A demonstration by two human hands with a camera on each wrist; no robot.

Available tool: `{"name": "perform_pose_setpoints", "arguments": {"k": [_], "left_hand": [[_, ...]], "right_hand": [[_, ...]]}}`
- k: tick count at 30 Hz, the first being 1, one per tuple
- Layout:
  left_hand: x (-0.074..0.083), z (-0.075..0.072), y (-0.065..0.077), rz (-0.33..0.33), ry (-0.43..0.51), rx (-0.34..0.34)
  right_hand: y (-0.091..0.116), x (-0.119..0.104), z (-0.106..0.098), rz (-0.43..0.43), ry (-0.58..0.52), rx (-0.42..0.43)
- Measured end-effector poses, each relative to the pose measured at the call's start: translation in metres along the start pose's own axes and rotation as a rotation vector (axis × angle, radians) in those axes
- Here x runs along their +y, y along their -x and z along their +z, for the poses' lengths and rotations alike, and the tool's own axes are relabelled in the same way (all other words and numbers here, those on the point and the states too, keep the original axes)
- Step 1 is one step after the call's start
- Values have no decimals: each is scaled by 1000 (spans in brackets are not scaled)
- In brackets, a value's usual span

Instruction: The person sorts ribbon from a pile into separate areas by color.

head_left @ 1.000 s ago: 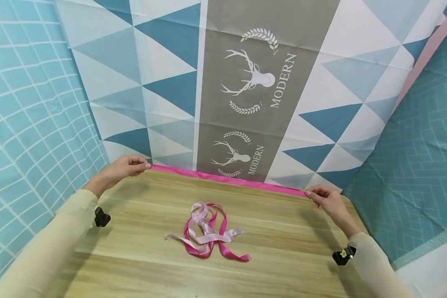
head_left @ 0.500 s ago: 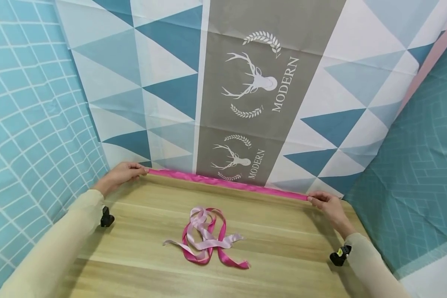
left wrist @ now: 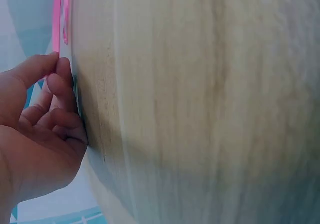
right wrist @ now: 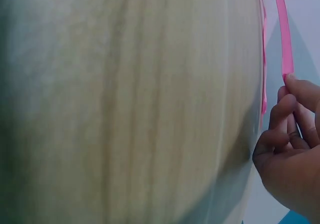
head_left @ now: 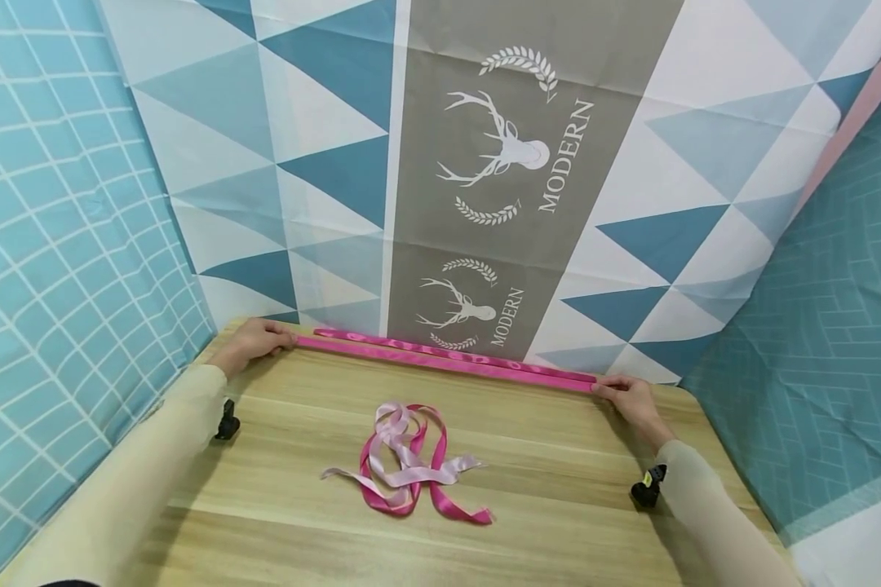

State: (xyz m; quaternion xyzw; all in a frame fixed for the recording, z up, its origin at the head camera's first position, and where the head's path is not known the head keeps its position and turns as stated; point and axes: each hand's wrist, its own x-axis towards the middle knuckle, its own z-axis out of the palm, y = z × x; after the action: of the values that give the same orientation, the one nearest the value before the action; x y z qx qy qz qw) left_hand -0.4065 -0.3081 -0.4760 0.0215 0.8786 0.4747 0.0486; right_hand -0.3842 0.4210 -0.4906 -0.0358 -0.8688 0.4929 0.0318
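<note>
A bright pink ribbon [head_left: 440,362] is stretched between my two hands along the far side of the table. My left hand [head_left: 257,338] pinches one end between thumb and forefinger; the left wrist view shows this grip on the ribbon [left wrist: 56,24] close up. At the other end my right hand [head_left: 631,401] pinches it the same way, with the other fingers curled loosely. Just behind the held ribbon, a second, darker pink ribbon [head_left: 404,346] runs along the table's back edge, its ends free in both wrist views.
A loose pile of light pink ribbon [head_left: 411,473] and dark pink ribbon [head_left: 461,512] lies mid-table. The wooden table [head_left: 294,538] meets a patterned backdrop [head_left: 338,106], with blue tiled cloth [head_left: 51,204] at left and teal cloth [head_left: 837,326] at right.
Both hands have moved slightly inward, and the held ribbon has come nearer. What looked like one pink strip now shows as two, the rear one apart from my hands.
</note>
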Motion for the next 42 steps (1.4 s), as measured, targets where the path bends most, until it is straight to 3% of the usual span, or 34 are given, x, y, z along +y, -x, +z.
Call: {"name": "perform_pose_setpoints", "arguments": {"k": [11, 19, 27, 35, 39, 42], "left_hand": [[-5, 6, -15, -67, -73, 23], [0, 5, -15, -58, -103, 20], [7, 4, -11, -75, -124, -12], [10, 4, 6, -44, -99, 64], [22, 6, 27, -20, -69, 93], [39, 14, 49, 30, -29, 109]], "right_hand": [[-1, 3, 9, 1, 125, 13], [-3, 1, 7, -42, 172, 11], [-4, 4, 9, -20, 148, -5], [19, -7, 7, 19, 20, 82], [39, -23, 7, -10, -41, 131], [56, -43, 11, -70, -68, 119]]}}
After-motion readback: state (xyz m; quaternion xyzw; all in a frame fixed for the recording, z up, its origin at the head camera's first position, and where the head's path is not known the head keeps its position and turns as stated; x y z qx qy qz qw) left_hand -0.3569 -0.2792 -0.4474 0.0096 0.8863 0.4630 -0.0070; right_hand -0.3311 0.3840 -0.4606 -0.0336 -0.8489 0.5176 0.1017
